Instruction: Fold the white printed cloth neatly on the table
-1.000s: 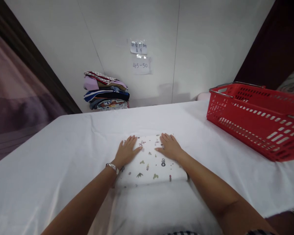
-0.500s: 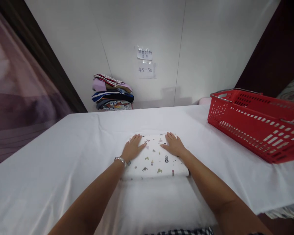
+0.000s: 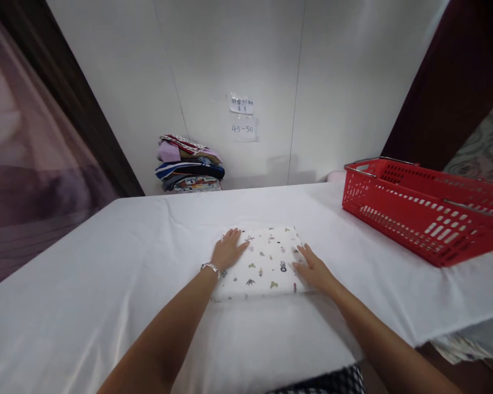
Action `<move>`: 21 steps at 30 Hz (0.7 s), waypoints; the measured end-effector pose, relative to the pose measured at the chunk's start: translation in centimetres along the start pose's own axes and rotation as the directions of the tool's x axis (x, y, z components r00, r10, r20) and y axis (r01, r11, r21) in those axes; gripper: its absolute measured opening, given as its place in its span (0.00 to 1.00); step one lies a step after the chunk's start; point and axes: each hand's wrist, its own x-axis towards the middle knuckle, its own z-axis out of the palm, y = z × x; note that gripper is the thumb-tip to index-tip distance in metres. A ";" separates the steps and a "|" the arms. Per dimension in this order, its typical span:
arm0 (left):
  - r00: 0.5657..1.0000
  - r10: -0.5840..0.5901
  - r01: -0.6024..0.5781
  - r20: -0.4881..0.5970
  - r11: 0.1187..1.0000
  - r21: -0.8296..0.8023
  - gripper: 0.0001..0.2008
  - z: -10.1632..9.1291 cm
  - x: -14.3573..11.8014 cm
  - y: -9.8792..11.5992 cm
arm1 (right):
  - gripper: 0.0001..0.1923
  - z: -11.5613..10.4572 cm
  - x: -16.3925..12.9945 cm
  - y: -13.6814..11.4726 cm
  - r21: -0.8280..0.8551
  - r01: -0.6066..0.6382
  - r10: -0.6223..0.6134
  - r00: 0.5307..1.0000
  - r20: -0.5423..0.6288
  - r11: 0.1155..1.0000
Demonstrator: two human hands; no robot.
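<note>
White cotton-like cloth printed with small dark and green motifs, folded into a flat rectangular bundle (image 3: pixel 267 264), lies at the centre of the frame on the desk (image 3: pixel 107 262), which is draped in a smooth white sheet. The left hand (image 3: pixel 228 250) rests flat on the bundle's left edge, fingers spread and holding nothing; a silver bracelet (image 3: pixel 209 267) circles that wrist. The right hand (image 3: pixel 313 269) lies open and flat against the bundle's lower right corner, fingertips on the cloth, also gripping nothing. The folded cloth looks soft, light and limp, so it would likely sag and come unfolded if lifted by one corner; it seems best taken from both short sides at once, or with a palm slid beneath. The sheet under it looks slick, so the bundle may slide easily. At the right of the frame a red plastic slotted basket with metal handles (image 3: pixel 427 213) stands on the desk, well apart from the hands. At the upper middle, against the white wall, sits a stack of folded coloured garments (image 3: pixel 189 171), with two paper notes (image 3: pixel 242 117) taped above right.
</note>
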 end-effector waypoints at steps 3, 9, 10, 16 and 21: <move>1.000 0.003 -0.003 -0.006 1.000 0.003 0.30 0.1 0.6 -0.3 | 0.35 0.5 -4.1 0.9 0.085 -0.043 0.047 0.998 -0.050 0.995; 0.998 -0.032 0.036 -0.054 0.997 0.065 0.20 -0.9 2.8 -0.6 | 0.36 1.4 -6.5 0.4 0.102 -0.079 0.090 0.989 -0.114 0.992; 0.998 -0.037 0.040 -0.050 0.997 0.066 0.20 -1.2 3.1 -0.6 | 0.36 1.6 -6.4 0.2 0.088 -0.073 0.083 0.989 -0.120 0.993; 0.997 -0.071 0.073 -0.027 0.996 0.058 0.21 -1.6 3.5 -1.3 | 0.31 2.2 -4.9 1.1 -0.018 0.005 -0.007 0.991 -0.133 1.000; 0.987 -0.159 0.160 -0.022 0.985 0.068 0.21 -2.1 2.5 -1.9 | 0.28 0.7 -1.0 2.8 0.087 0.124 -0.119 0.991 -0.057 0.988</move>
